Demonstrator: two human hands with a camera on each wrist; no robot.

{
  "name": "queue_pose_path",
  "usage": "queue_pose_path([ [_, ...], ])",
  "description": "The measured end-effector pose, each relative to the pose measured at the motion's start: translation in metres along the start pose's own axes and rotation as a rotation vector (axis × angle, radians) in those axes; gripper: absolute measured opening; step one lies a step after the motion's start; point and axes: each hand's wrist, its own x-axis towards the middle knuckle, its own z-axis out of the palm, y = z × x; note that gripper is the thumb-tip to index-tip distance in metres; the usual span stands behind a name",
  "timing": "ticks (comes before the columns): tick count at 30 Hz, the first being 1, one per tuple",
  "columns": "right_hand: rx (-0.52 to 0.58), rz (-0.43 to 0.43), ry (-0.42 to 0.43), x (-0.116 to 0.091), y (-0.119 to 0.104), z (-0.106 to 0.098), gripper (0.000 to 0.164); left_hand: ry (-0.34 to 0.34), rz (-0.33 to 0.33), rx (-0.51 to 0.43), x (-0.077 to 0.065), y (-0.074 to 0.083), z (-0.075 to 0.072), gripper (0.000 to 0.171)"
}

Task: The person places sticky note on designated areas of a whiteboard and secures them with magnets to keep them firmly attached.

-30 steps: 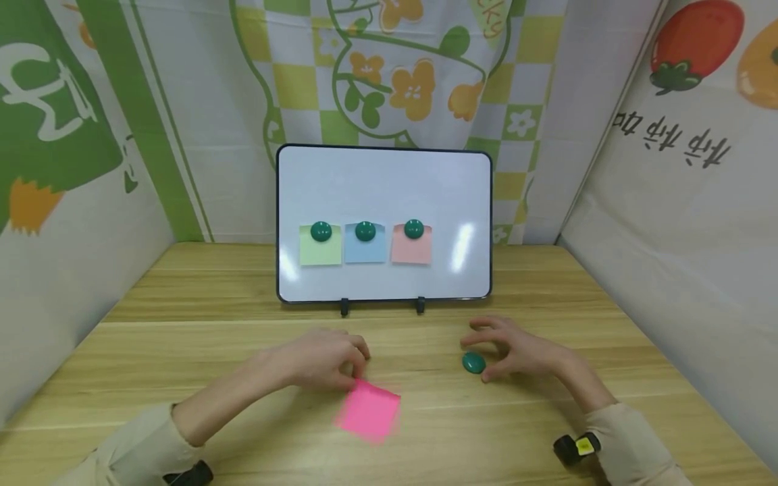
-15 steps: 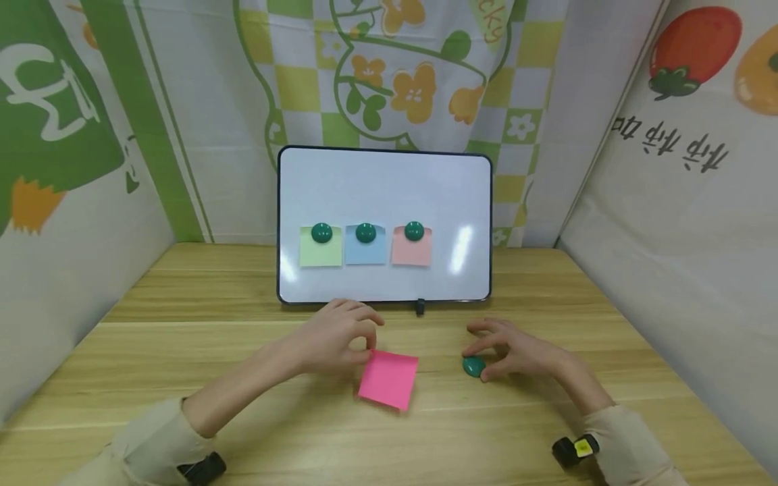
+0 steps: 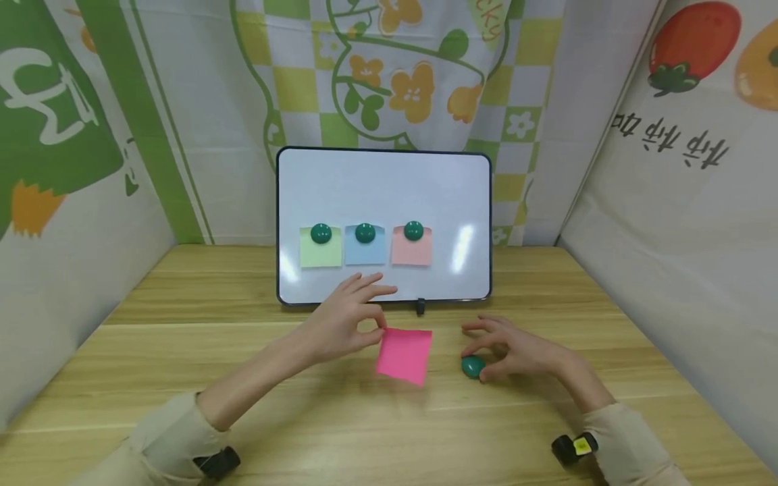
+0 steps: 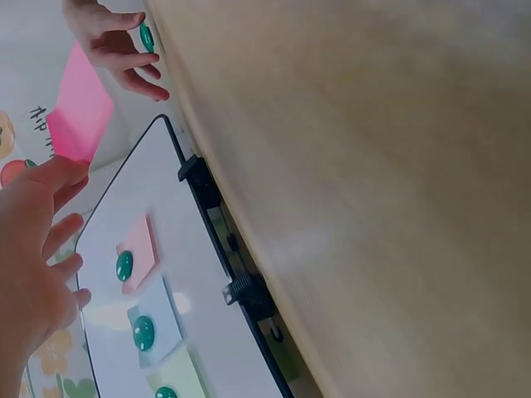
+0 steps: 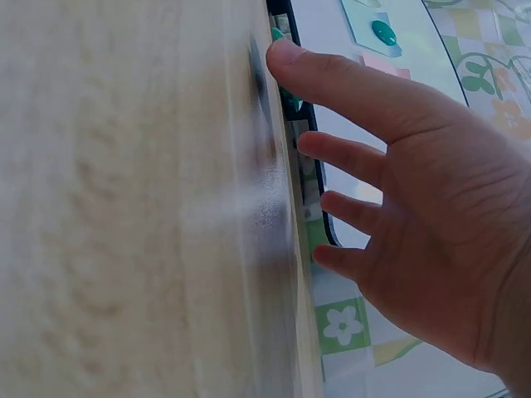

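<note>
A bright pink sticky note (image 3: 405, 356) hangs by its upper left corner from my left hand (image 3: 346, 320), pinched between thumb and index finger. The note is off the table, in front of the whiteboard (image 3: 383, 185). My right hand (image 3: 516, 351) has thumb and index finger on either side of a round green magnet (image 3: 473, 366), low over the table. In the left wrist view this magnet (image 4: 147, 37) sits between those fingertips; in the right wrist view the thumb mostly hides it. Three sticky notes, green (image 3: 320, 253), blue (image 3: 365, 251) and pale pink (image 3: 411, 251), hang on the board, each under a green magnet.
The whiteboard stands at the back of the wooden table (image 3: 365, 439) on small black feet (image 3: 421, 307); my left hand covers one foot in the head view. Printed fabric (image 3: 413, 74) hangs behind the board and along both sides.
My left hand has lifted the pink sticky note up and to the right, toward the board. My right index finger has closed onto the green magnet; that hand has barely moved.
</note>
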Motion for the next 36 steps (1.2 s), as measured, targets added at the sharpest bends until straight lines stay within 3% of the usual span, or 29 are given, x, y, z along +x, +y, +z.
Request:
queue_pose_path([
  [10, 0.000, -0.045, 0.041, 0.001, -0.005, 0.000, 0.043, 0.148, 0.020, 0.043, 0.030, -0.007, 0.007, 0.008],
  [19, -0.171, -0.213, 0.330, 0.009, -0.010, -0.003, 0.042, 0.222, 0.064, 0.125, 0.052, -0.014, 0.014, 0.009],
  [28, -0.236, -0.317, 0.509, 0.013, -0.011, -0.011, 0.045, 0.255, 0.049, 0.155, 0.066, -0.025, 0.019, 0.009],
  [36, -0.280, -0.392, 0.639, 0.020, -0.014, -0.017, 0.043, 0.286, -0.013, 0.133, 0.087, -0.031, 0.023, 0.008],
])
